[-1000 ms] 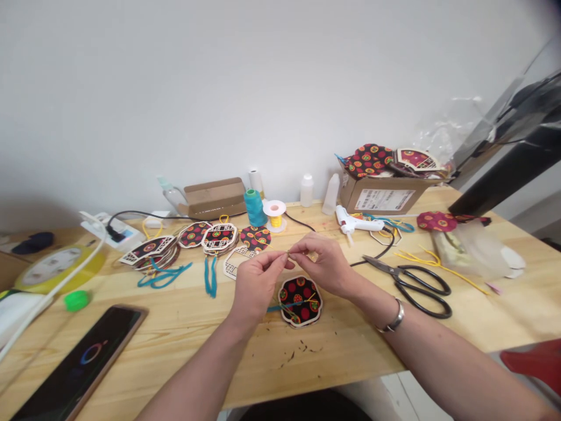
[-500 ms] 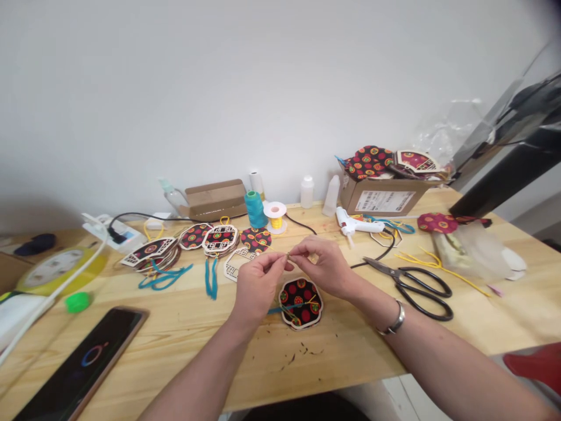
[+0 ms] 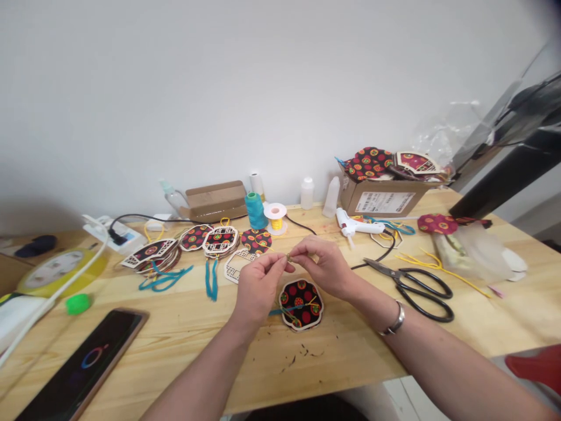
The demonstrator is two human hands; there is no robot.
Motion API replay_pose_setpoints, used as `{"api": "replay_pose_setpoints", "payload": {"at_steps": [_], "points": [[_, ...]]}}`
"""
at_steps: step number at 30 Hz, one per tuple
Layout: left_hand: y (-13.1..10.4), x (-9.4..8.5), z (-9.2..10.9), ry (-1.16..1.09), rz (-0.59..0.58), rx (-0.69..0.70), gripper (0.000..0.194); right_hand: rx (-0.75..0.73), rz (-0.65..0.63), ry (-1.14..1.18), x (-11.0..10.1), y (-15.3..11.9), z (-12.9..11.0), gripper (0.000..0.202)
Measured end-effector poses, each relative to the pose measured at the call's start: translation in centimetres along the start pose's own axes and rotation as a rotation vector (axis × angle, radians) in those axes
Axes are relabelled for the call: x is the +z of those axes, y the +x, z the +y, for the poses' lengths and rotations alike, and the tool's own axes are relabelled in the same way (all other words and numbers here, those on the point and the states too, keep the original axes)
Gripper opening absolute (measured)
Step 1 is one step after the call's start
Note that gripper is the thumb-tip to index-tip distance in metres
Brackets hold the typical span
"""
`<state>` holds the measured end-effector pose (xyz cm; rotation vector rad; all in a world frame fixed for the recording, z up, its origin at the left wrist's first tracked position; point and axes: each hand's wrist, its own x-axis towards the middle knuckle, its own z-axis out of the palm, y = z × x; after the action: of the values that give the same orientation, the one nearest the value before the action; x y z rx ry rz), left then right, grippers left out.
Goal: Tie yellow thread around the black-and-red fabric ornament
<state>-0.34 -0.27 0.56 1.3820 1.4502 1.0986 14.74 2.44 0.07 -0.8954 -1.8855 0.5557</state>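
Wooden table (image 3: 188, 333) under hands (image 3: 258, 286) (image 3: 322, 266) — pale wall (image 3: 280, 88) behind

Box label (image 3: 385, 203): print too small to read.

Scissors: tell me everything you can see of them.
The scissors lie flat on the wooden table, right of the right hand. Two large black loop handles; dark metal-looking blades, apparently shut or nearly so, point away and left. No hand touches them; whether the tips touch the black cable is unclear.
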Motion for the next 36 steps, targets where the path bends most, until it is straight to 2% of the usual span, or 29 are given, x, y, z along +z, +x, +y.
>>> {"api": "replay_pose_setpoints", "payload": {"at_steps": [9, 25, 36], "points": [[-0.11, -0.01, 0.16, -0.023, -0.016, -0.012, 0.019, -0.039, 0.022, -0.042, -0.14, -0.01, -0.09, 0.01], [-0.37, 0.0, 0.36, 0.093, 0.011, 0.132, 0.018, -0.053, -0.012, -0.035, -0.43, 0.15, -0.27, 0.014], [-0.37, 0.02, 0.14, 0.095, 0.009, 0.135, 0.018, -0.083, 0.017, -0.086, -0.3, 0.11, 0.05, 0.013]]}}
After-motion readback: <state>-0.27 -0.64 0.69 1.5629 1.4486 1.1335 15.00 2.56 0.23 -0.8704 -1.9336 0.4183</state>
